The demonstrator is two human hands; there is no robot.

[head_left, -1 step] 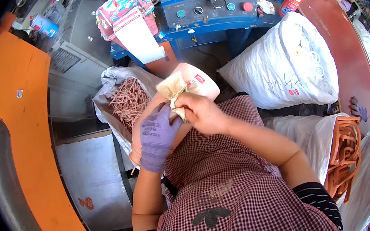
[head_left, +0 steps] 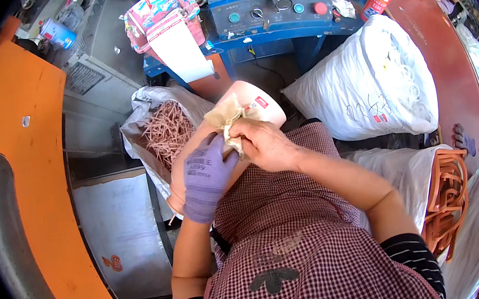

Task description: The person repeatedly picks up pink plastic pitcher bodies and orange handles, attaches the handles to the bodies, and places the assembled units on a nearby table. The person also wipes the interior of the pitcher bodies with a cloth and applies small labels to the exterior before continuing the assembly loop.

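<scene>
A pale pink plastic bucket (head_left: 273,114) lies tilted on its side across my lap, with a small red label near its wide end. My left hand (head_left: 204,175), in a purple knit glove, rests against the bucket's side, its thumb and fingers closed on the lower end of a crumpled cream cloth (head_left: 223,115). Bare and bent at the fingers, my right hand (head_left: 266,144) grips the same cloth from the other side. The cloth's upper part spreads loosely over the bucket wall. My fingertips are partly hidden in its folds.
Behind the bucket stands a sack of thin pink plastic scraps (head_left: 169,134). Ahead is a blue machine panel (head_left: 270,11) with buttons, beside a pink basket (head_left: 159,7). A full white sack (head_left: 357,84) and a bag of orange-brown handles (head_left: 443,202) stand to the right.
Both hands, the cloth and the bucket have shifted slightly to the right. My grip on the cloth looks the same.
</scene>
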